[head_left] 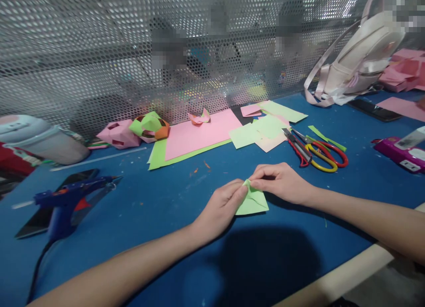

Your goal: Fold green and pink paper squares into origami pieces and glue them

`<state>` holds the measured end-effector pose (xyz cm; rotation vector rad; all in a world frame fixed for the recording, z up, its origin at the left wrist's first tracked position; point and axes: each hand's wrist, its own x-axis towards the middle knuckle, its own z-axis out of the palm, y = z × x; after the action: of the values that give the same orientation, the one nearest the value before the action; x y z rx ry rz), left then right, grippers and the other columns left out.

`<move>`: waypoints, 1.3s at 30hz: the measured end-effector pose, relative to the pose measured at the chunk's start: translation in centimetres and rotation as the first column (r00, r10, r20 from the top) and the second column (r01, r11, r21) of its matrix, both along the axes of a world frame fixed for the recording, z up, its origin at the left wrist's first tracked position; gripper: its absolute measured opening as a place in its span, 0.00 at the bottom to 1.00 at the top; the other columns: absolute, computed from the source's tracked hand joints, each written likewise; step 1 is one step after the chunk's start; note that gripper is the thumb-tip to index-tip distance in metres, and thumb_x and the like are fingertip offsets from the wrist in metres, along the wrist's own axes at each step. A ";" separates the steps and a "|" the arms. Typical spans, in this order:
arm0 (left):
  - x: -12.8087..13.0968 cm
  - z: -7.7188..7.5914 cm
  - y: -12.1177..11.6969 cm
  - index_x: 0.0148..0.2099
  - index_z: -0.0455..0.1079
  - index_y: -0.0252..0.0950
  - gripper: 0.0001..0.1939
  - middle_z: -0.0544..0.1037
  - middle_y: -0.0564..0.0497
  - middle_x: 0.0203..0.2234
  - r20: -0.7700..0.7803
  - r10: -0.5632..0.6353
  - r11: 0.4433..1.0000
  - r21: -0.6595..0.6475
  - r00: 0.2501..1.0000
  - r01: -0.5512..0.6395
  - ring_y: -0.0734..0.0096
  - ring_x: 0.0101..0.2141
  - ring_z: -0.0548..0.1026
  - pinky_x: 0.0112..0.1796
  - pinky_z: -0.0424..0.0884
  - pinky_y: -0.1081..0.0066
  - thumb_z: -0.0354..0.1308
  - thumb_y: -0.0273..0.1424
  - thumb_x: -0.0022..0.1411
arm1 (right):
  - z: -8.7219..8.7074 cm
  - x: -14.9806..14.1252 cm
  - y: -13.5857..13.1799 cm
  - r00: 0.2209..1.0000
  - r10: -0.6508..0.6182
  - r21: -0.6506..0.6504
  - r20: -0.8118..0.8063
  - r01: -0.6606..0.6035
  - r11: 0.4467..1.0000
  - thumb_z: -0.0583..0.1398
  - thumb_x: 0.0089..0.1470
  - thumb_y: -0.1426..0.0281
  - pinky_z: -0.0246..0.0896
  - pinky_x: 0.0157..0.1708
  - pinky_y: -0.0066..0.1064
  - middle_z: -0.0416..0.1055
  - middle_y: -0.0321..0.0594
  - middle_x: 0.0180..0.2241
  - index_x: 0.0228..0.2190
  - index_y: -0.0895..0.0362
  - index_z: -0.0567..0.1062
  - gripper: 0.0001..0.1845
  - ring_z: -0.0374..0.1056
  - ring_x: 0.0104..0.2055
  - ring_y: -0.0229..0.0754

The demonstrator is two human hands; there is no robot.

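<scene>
A small piece of light green paper (253,204), creased and partly folded, is held between both hands just above the blue table (159,218). My left hand (223,204) pinches its left side with the thumb on top. At the upper corner, the thumb and fingertips of my right hand (280,181) press together on the paper. Fingers cover part of the fold. Beyond my right hand lie scissors (323,154) with red and yellow handles and a red utility knife (297,147).
Pink sheets (202,132), pale green sheets (249,133) and folded paper shapes (151,126) line the perforated metal screen (99,55). A blue glue gun (63,205) lies at left over a dark phone. A pale backpack (361,55) and a purple tape dispenser (400,152) are at right.
</scene>
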<state>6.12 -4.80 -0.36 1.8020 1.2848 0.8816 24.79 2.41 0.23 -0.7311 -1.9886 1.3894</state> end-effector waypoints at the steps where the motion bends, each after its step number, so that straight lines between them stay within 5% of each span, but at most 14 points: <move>1: 0.0 0.0 0.0 0.35 0.70 0.34 0.18 0.71 0.49 0.33 -0.002 -0.005 1.000 0.005 1.000 0.005 0.68 0.37 0.67 0.38 0.63 0.72 0.44 0.38 0.70 | -0.1 0.0 0.0 1.000 0.001 0.005 -0.009 -0.001 1.000 0.62 0.53 0.64 0.64 0.37 0.29 0.75 0.36 0.32 0.31 0.56 0.79 0.09 0.69 0.34 0.36; 32: 0.1 -0.1 0.2 0.26 0.63 0.33 0.16 0.62 0.55 0.23 0.018 -0.072 0.996 0.056 0.997 0.071 0.76 0.27 0.62 0.30 0.58 0.75 0.49 0.31 0.68 | -0.2 0.0 -0.7 0.999 -0.048 0.068 0.011 0.047 0.997 0.62 0.53 0.68 0.57 0.31 0.27 0.69 0.34 0.27 0.25 0.58 0.75 0.07 0.63 0.29 0.33; 39: 0.1 -0.2 0.3 0.29 0.68 0.33 0.16 0.67 0.53 0.26 0.026 -0.061 0.998 0.021 0.998 0.060 0.74 0.29 0.64 0.31 0.60 0.74 0.49 0.33 0.68 | 0.1 -0.2 -0.7 1.000 -0.009 0.058 -0.001 0.009 0.998 0.61 0.54 0.67 0.59 0.31 0.26 0.70 0.35 0.29 0.30 0.57 0.77 0.07 0.64 0.30 0.33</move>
<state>6.18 -4.47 -0.61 1.8289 1.2025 0.8851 24.62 1.67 0.36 -0.7128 -2.0139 1.3206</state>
